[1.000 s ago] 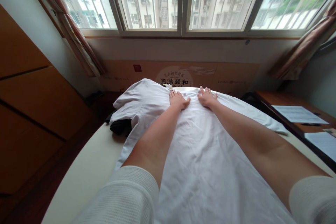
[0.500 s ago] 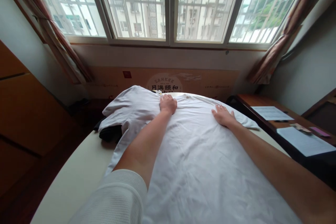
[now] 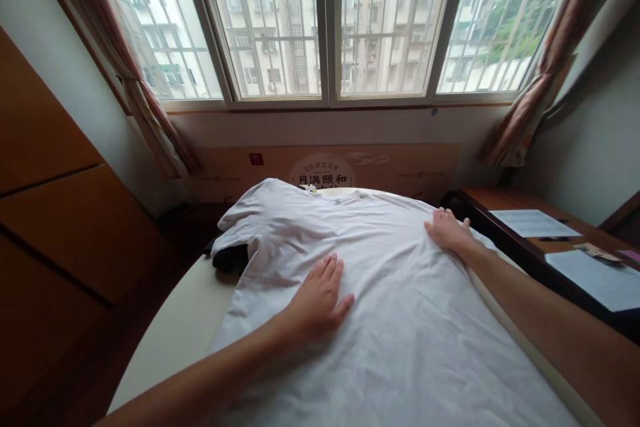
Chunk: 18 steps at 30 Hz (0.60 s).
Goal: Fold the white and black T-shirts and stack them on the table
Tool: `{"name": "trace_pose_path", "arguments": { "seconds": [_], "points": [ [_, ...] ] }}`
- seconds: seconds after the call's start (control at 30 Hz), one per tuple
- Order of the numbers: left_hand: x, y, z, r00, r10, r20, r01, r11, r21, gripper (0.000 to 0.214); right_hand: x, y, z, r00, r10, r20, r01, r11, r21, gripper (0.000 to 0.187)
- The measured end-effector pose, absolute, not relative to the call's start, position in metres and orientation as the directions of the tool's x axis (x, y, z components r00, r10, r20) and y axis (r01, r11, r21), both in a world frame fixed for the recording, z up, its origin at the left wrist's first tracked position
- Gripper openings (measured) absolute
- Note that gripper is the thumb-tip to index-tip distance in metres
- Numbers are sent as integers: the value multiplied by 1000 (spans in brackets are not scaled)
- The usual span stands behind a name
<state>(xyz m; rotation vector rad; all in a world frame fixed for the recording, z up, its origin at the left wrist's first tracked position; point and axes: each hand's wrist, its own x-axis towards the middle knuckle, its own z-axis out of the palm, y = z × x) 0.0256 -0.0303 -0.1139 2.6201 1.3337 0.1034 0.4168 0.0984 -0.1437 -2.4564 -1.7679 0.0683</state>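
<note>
A white T-shirt point(image 3: 380, 327) lies spread over a round, pale table, its neckline at the far edge. My left hand point(image 3: 323, 297) rests flat on the middle of the cloth, fingers together and stretched out, thumb apart. Farther off, my right hand point(image 3: 449, 230) presses flat near the shirt's right shoulder with its fingers extended. Neither hand grips the fabric. Soft wrinkles run across the cloth around both. The left sleeve lies raised over a black bundle point(image 3: 231, 258), which is mostly covered.
Bare tabletop point(image 3: 175, 327) shows left of the shirt. A wooden desk point(image 3: 480, 200) with paper sheets point(image 3: 535, 223) stands at the right. Behind the table are a printed panel point(image 3: 425, 163) and a barred window; an orange-brown cabinet point(image 3: 45, 213) is at the left.
My left hand has slid from near the collar back toward me to the shirt's middle. My right hand has shifted outward to the right shoulder. The camera view has tilted slightly up.
</note>
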Motion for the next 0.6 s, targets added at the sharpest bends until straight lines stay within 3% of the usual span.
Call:
{"name": "trace_pose_path", "arguments": {
  "seconds": [0.13,0.27,0.4,0.6],
  "points": [
    [3,-78,-107,612,787,-81,782,-586,211,80,338,56,-135,-44,999,19,989,46,-137,71],
    [-21,-125,-112,662,749,2,734,-649,199,81,291,-5,-138,-368,930,7,912,363,-193,71],
    [-40,-162,-124,771,630,86,622,-776,106,92,290,-67,-135,-531,847,18,816,517,-260,73],
    [-42,-183,-125,914,386,120,398,-913,-89,61,293,-154,-123,-747,663,45,608,709,-357,82]
  ]
}}
